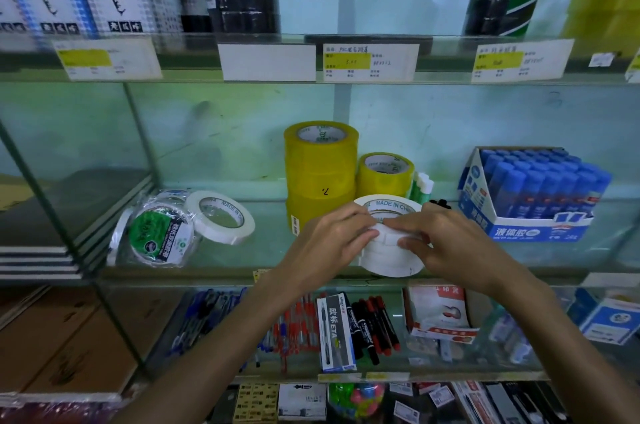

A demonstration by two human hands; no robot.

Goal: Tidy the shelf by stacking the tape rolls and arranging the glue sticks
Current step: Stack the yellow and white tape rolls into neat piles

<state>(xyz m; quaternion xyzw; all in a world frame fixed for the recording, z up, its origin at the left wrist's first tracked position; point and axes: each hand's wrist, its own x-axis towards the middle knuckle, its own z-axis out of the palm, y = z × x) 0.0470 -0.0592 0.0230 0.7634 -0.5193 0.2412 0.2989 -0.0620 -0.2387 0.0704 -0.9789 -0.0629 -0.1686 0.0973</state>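
A short stack of white tape rolls [391,260] stands at the front of the glass shelf [225,273]. My left hand [329,236] grips the stack's left side and my right hand [440,236] grips its right side, both with fingers curled on the top roll. A loose white roll [221,221] leans against a plastic-wrapped bundle of tape [156,233] to the left. A tall yellow tape stack [320,174] and a single yellow roll [384,175] stand behind. Blue glue sticks fill a carton [533,195] at the right. White-green glue sticks [420,188] stand behind my right hand.
Price labels [370,61] hang on the shelf above. Below the glass shelf lie pens, red and black markers [374,326] and small boxes. A glass divider [138,132] bounds the shelf on the left.
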